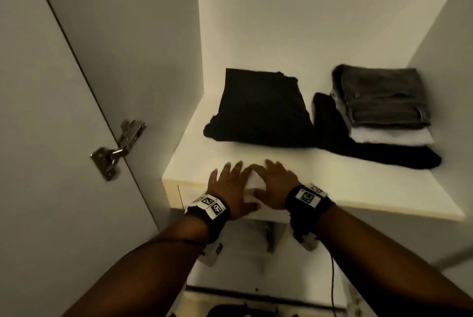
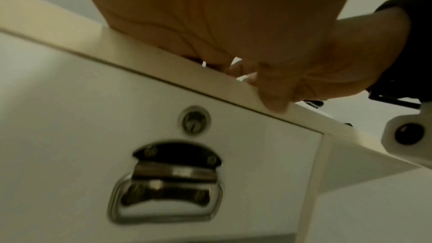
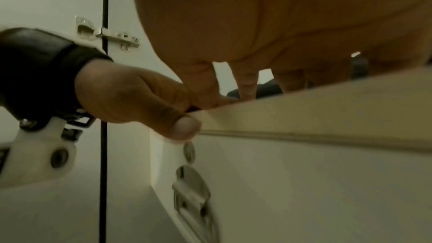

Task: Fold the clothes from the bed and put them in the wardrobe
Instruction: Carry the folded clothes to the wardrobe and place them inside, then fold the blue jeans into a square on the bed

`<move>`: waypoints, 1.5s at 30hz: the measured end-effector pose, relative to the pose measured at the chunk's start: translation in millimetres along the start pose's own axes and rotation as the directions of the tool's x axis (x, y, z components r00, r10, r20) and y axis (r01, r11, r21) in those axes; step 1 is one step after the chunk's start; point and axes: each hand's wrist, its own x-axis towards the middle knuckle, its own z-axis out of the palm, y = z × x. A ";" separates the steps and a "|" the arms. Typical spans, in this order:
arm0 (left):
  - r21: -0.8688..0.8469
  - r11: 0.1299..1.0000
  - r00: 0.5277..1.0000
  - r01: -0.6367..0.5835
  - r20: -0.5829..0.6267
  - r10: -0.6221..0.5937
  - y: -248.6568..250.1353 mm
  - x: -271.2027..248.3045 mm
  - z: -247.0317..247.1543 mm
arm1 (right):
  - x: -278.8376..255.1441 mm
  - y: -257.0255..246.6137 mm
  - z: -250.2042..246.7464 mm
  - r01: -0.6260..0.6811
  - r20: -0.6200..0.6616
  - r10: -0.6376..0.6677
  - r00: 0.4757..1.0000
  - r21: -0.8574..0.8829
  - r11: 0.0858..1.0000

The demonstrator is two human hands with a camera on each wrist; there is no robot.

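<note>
both hands, left hand (image 1: pixel 226 188) and right hand (image 1: pixel 275 185), press flat, fingers straight, on a folded white cloth (image 1: pixel 253 183) at the white wardrobe shelf (image 1: pixel 358 188) near edge.

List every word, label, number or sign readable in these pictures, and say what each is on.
No readable text in any view.
Black-and-white square marker tags on the left wristband and the right wristband: coded patterns, not letters or numbers.
Small pale tab on the folded grey jeans: too small and blurred to read.
Round metal drawer lock and metal drawer pull handle: no marking shows.
</note>
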 end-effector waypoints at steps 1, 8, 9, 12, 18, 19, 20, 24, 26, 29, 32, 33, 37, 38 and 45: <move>0.020 1.000 0.999 -0.015 -0.032 0.016 -0.2 -12.9 8.9 | -11.8 -6.6 14.9 -0.022 -0.033 0.021 0.999 -0.021 1.000; -0.173 0.974 0.989 -0.147 -0.051 0.140 28.4 -98.1 67.7 | -118.3 -35.4 98.5 -0.139 -0.229 0.165 0.959 0.125 0.982; -0.187 0.964 0.982 -0.188 -0.016 0.189 36.0 -111.5 75.6 | -139.7 -39.9 107.9 -0.181 -0.203 0.210 0.956 0.154 0.971; -0.234 0.917 0.936 -0.323 0.067 0.346 56.4 -151.7 101.6 | -205.1 -42.2 138.6 -0.233 -0.145 0.267 0.953 0.218 0.948; -0.136 0.916 0.797 -0.377 0.457 0.395 79.9 -230.4 158.8 | -339.3 -54.8 222.1 -0.380 0.243 0.317 0.917 0.286 0.880; -0.124 0.904 0.748 -0.408 0.522 0.409 83.7 -247.2 170.1 | -362.9 -62.0 239.2 -0.400 0.303 0.317 0.899 0.269 0.876; -0.130 0.901 0.702 -0.414 0.585 0.406 86.3 -264.1 182.5 | -385.1 -68.8 256.7 -0.430 0.352 0.328 0.877 0.268 0.862; -0.008 0.841 0.554 -0.542 0.748 0.365 95.3 -343.9 238.6 | -484.8 -103.8 331.6 -0.602 0.392 0.466 0.793 0.394 0.694; 0.041 0.753 0.460 -0.657 0.813 0.357 97.1 -387.4 257.9 | -536.8 -133.4 366.8 -0.682 0.393 0.558 0.731 0.459 0.570; 0.017 0.649 0.338 -0.761 0.863 0.374 102.9 -447.0 271.0 | -612.9 -182.9 408.2 -0.783 0.422 0.681 0.598 0.489 0.385; -0.103 0.570 0.207 -0.815 0.867 0.453 110.5 -496.0 274.2 | -677.1 -242.4 436.7 -0.835 0.443 0.762 0.472 0.503 0.225; -0.130 0.539 0.176 -0.832 0.860 0.479 114.0 -509.8 273.0 | -694.3 -264.2 444.4 -0.846 0.449 0.781 0.433 0.502 0.181; -0.181 0.307 0.021 -0.934 0.832 0.555 121.1 -554.0 270.9 | -745.1 -352.6 470.4 -0.862 0.471 0.859 0.199 0.501 -0.075; -0.183 0.265 -0.002 -0.947 0.827 0.563 119.1 -561.8 272.1 | -753.4 -377.6 478.8 -0.850 0.480 0.871 0.107 0.499 -0.171; -0.218 -0.043 -0.190 -0.975 0.720 0.668 109.9 -623.7 266.5 | -772.3 -567.4 499.3 -0.635 0.545 0.783 -0.300 0.498 -0.591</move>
